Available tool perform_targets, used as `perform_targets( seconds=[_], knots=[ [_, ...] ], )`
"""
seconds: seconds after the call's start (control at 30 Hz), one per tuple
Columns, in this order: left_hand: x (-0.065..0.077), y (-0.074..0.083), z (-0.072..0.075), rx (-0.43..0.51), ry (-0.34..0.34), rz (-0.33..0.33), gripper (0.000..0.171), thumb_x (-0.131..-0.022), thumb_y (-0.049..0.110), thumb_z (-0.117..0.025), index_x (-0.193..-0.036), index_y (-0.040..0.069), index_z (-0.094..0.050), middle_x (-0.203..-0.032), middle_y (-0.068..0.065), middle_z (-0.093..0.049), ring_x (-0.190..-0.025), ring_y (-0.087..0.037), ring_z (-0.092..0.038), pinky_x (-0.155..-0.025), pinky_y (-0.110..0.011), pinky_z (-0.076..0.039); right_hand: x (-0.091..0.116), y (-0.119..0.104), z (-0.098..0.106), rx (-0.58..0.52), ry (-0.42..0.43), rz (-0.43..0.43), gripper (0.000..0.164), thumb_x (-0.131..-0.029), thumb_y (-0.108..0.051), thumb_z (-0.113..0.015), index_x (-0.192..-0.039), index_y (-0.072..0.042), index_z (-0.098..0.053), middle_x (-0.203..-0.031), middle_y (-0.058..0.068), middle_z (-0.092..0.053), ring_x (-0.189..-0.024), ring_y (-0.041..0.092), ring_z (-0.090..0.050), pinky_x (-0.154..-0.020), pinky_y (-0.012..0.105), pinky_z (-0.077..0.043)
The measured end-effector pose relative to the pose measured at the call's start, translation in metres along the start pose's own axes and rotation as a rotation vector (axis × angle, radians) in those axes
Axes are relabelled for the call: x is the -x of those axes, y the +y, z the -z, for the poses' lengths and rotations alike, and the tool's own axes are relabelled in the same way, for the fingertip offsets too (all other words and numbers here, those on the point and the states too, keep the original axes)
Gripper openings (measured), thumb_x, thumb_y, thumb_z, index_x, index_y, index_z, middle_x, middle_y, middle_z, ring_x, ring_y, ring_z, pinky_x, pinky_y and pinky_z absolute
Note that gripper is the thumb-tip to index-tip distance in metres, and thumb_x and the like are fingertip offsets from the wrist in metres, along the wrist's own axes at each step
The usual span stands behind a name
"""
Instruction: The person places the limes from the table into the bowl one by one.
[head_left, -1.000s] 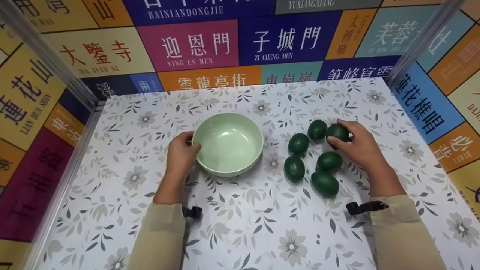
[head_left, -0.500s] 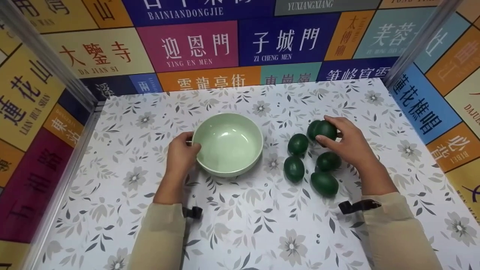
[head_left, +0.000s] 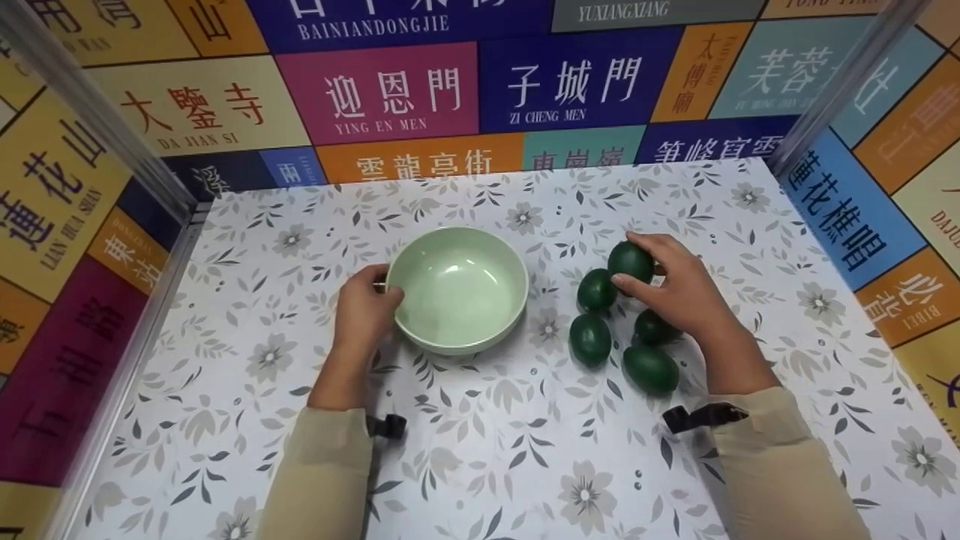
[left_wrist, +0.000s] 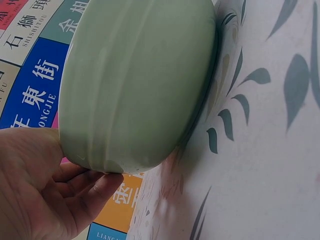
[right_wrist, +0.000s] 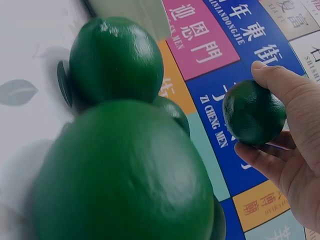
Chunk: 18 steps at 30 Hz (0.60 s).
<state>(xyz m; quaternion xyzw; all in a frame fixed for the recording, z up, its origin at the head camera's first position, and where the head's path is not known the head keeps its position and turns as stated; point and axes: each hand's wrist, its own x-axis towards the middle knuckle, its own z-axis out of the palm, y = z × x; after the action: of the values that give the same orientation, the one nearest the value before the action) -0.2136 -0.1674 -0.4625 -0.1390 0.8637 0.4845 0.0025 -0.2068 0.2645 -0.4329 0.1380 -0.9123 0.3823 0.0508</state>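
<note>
In the head view, my left hand [head_left: 364, 309] pinches the left rim of a light green bowl [head_left: 457, 292], thumb at the rim and fingers against the outer wall. The bowl stands on the table with nothing inside. My right hand [head_left: 681, 291] holds a dark green oval fruit [head_left: 631, 261] between thumb and fingers. In the right wrist view this held fruit [right_wrist: 254, 112] shows in front of the wall, apart from the others. Several like fruits lie close together: one fruit [head_left: 597, 290] beside the thumb, another [head_left: 590, 340] nearer me, and one [head_left: 657, 327] partly under the hand.
A white tablecloth [head_left: 480, 465] with grey flowers and leaves covers the table. Colourful panels [head_left: 379, 94] with lettering stand along the back and both sides. Another dark green fruit [head_left: 650, 370] lies at the group's near end.
My right hand has moved left with the held fruit, which now covers the fruit that lay at the back of the group. The left hand and bowl stay in place.
</note>
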Motion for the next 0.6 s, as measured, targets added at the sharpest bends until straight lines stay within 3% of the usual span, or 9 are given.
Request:
perform_targets(
  seconds=[0.13, 0.37, 0.6],
  knots=[
    [0.000, 0.000, 0.000, -0.012, 0.001, 0.001, 0.053, -0.089, 0.010, -0.060, -0.142, 0.009, -0.061, -0.132, -0.009, -0.068, -0.113, -0.022, -0.064, -0.095, -0.035, -0.057, -0.001, -0.002, -0.006, 0.005, 0.000, 0.023, 0.068, -0.094, -0.034, -0.076, -0.154, -0.015, -0.051, -0.152, 0.014, -0.052, -0.133, 0.036, -0.056, -0.104, 0.052, -0.050],
    [-0.001, -0.001, 0.001, -0.018, -0.010, 0.031, 0.055, -0.090, 0.011, -0.060, -0.145, 0.010, -0.059, -0.135, -0.008, -0.066, -0.115, -0.021, -0.063, -0.096, -0.034, -0.056, -0.004, -0.009, -0.015, 0.019, -0.007, 0.043, 0.069, -0.094, -0.037, -0.076, -0.155, -0.018, -0.050, -0.153, 0.014, -0.051, -0.140, 0.039, -0.049, -0.114, 0.060, -0.039],
    [-0.002, -0.001, 0.000, -0.013, -0.007, 0.010, 0.054, -0.089, 0.010, -0.060, -0.143, 0.009, -0.061, -0.132, -0.008, -0.067, -0.114, -0.022, -0.064, -0.096, -0.035, -0.056, -0.009, -0.020, -0.023, 0.001, -0.018, 0.073, 0.069, -0.094, -0.037, -0.076, -0.154, -0.016, -0.051, -0.153, 0.014, -0.052, -0.138, 0.037, -0.052, -0.111, 0.059, -0.044]
  ],
)
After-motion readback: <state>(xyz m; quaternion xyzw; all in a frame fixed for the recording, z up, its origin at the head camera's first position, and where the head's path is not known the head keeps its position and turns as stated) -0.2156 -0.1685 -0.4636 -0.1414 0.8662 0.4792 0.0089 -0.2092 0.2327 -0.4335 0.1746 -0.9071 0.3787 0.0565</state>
